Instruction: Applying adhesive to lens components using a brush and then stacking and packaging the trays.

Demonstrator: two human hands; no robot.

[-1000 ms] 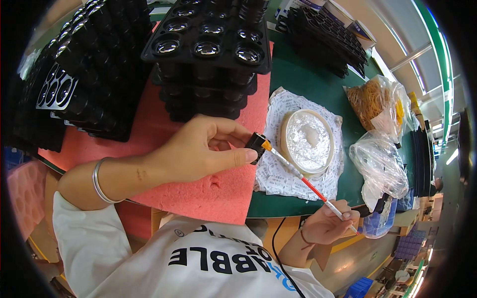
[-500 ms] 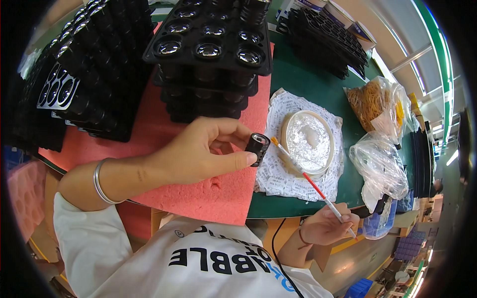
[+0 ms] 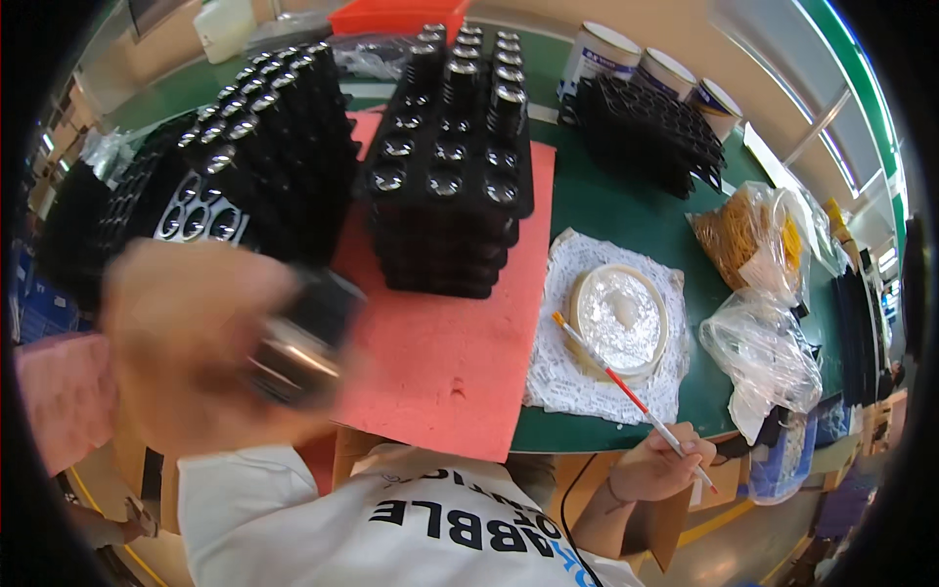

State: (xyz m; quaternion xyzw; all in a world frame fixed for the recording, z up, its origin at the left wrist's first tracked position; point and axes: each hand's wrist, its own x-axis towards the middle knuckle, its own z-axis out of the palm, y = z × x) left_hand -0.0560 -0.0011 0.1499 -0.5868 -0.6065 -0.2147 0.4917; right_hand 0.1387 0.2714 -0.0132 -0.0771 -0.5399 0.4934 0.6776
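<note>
Left hand (image 3: 196, 333) is up close to the camera, motion-blurred, fingers gripping a black lens barrel (image 3: 305, 338); exact finger contact too smeared to tell. Barrel is tilted, off the bench, left of the pink foam sheet's (image 3: 440, 377) open area as I see it. Right hand (image 3: 667, 460) pinches a thin paintbrush (image 3: 628, 391), red-and-white handle, bristles up-left, just beside a round dish (image 3: 667, 323) with a crinkly shiny surface. Dish sits on a white sheet (image 3: 550, 389) covered in small dark print, too fine to read.

Writing elsewhere: white T-shirt (image 3: 337, 533) has big black block letters plus some blue; white cans (image 3: 599, 54) at the back carry dark-blue labels.

Stacked black trays (image 3: 440, 249) stand on the foam, barrels on top, glass ends up. More loaded trays (image 3: 293, 186) left of it. Bag of rubber bands (image 3: 726, 240) and clear plastic bag (image 3: 773, 357) right.
</note>
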